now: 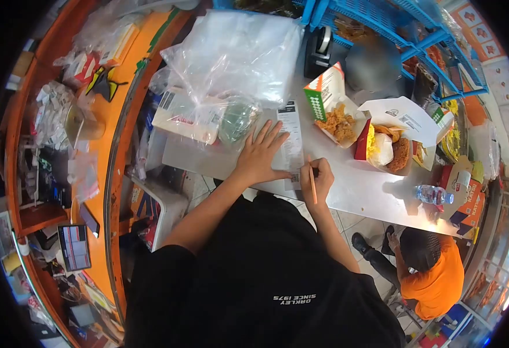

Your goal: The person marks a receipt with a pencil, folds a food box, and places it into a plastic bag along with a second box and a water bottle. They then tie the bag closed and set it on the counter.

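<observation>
A long printed receipt (290, 136) lies on the metal table (347, 191) in front of me. My left hand (259, 153) is spread flat at its left edge, fingers apart, with the thumb reaching over the paper's lower part. Beside the receipt's lower right side, my right hand (319, 178) is closed around a slim orange pen (312, 187). The pen's upper end points away from me, and I cannot make out whether its tip touches the paper. Just left of the left hand is a clear plastic bag (234, 122) with something greenish inside.
Fried chicken (338, 124) fills an open carton, next to an open meal box (391, 153). Stacked plastic bags (246, 55), a tape dispenser (318, 52) and blue baskets (376, 20) stand behind. At right are a water bottle (434, 195) and a seated person in an orange shirt (437, 284).
</observation>
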The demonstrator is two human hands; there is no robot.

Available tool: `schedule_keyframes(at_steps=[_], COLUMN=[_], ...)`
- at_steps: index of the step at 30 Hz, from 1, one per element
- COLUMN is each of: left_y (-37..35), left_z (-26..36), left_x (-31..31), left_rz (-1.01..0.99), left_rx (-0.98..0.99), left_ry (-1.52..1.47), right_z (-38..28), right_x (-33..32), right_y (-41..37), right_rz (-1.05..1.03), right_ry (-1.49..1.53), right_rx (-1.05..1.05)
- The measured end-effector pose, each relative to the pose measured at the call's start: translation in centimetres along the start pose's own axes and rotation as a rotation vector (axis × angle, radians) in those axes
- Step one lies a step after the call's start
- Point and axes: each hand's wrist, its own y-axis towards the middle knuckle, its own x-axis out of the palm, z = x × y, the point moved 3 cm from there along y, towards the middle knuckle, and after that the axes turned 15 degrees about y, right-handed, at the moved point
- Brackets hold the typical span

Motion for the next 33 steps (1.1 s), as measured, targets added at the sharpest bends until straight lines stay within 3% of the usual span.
schedule_keyframes(at_steps=[2,3,4,6,10,14,15,20,22,23,24,25,26,28,30,32,33], left_y=[-0.1,-0.1,-0.1,0.1,0.1,0.3,0.4,0.3,0.3,0.4,0.4,0.4,0.4,0.1,0.7,0.5,0.7], left_z=[0.0,0.1,0.1,0.2,0.5,0.6,0.7,0.9,0.8,0.9,1.1,1.0,0.8,0.9,1.1,1.0,1.4], left_x=[0.1,0.1,0.0,-0.3,-0.4,-0.4,-0.5,0.0,0.2,0.3,0.5,0.7,0.8,0.8,1.0,1.1,0.8], left_rz=[-0.045,-0.037,-0.042,-0.037,-0.054,-0.025,0.003,0.011,-0.005,-0.004,0.008,0.002,-0.005,0.009,0.013,-0.033,-0.038], left_rx=[-0.018,0.003,-0.001,0.016,0.009,0.006,0.007,0.077,0.054,0.056,0.099,0.086,0.075,0.122,0.164,0.117,0.126], left_ry=[0.012,0.012,0.018,0.030,0.064,0.053,0.022,0.104,0.122,0.140,0.149,0.146,0.145,0.171,0.197,0.224,0.235], right_z=[0.3,0.1,0.2,0.9,-0.2,-0.4,0.0,-0.6,0.8,0.6,2.5,3.4,4.2,7.9,6.3,3.4,3.3], right_x=[-0.7,-1.1,-1.6,-1.7,-0.9,-0.3,-0.1,-5.0,-11.5,-14.9,-18.4,-21.1,-22.0,-23.3,-22.1,-21.3,-21.6], right_y=[0.0,0.6,0.6,0.5,0.9,1.4,1.4,3.9,6.6,7.9,8.5,8.6,8.7,9.2,9.4,8.5,7.8], right_rz=[0.037,0.006,0.028,-0.141,-0.306,-0.325,-0.310,0.075,0.440,0.625,0.726,0.793,0.847,0.573,0.620,0.871,0.885], right_ry=[0.147,0.122,0.116,-0.078,-0.254,-0.216,-0.193,-0.022,-0.131,-0.164,-0.273,-0.339,-0.332,-0.220,-0.410,-0.430,-0.422], right_rx=[0.175,-0.034,-0.041,0.347,0.281,0.330,0.261,0.054,0.034,-0.083,-0.046,0.159,0.163,0.599,0.398,0.066,0.075])
